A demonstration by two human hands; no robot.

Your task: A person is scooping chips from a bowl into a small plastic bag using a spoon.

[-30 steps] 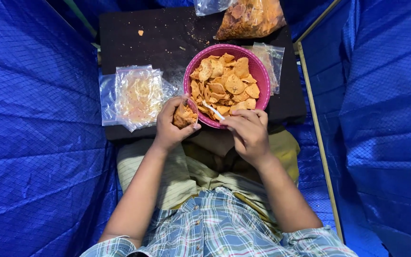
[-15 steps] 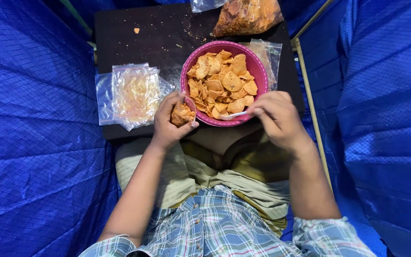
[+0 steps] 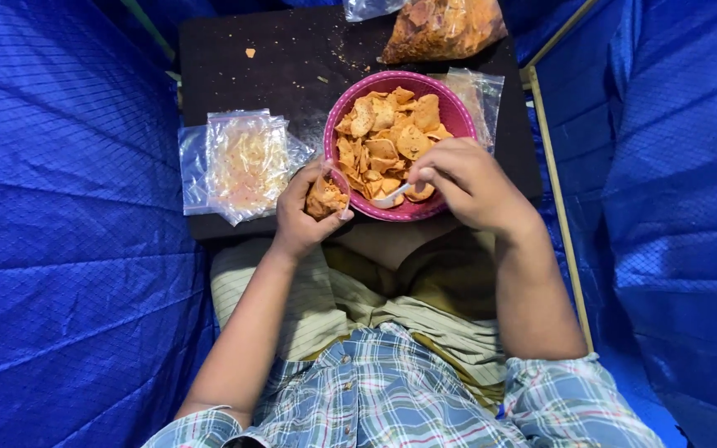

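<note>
Head view, looking down on a dark table (image 3: 242, 83) set between blue tarpaulin walls (image 3: 60, 207). Left hand (image 3: 304, 217) at the near edge of the table, fingers curled around a small clear bag (image 3: 326, 197) part-filled with orange chips, mouth of the bag turned toward the pink bowl (image 3: 446, 108) and just beside its near-left rim. Right hand (image 3: 470, 184) over the near-right part of the bowl, fingers pinched on a white spoon (image 3: 393, 195), spoon tip down among the chips (image 3: 387, 133) near the bowl's near rim. Bowl at the centre-right of the table, heaped with round orange chips. Stack of flat clear packets (image 3: 238, 162) to the left of the bowl, beside the left hand. Large bag of chips (image 3: 446, 29) at the far edge; empty clear bags (image 3: 483, 95) tucked to the right of the bowl. Crumbs scattered on the far tabletop.
</note>
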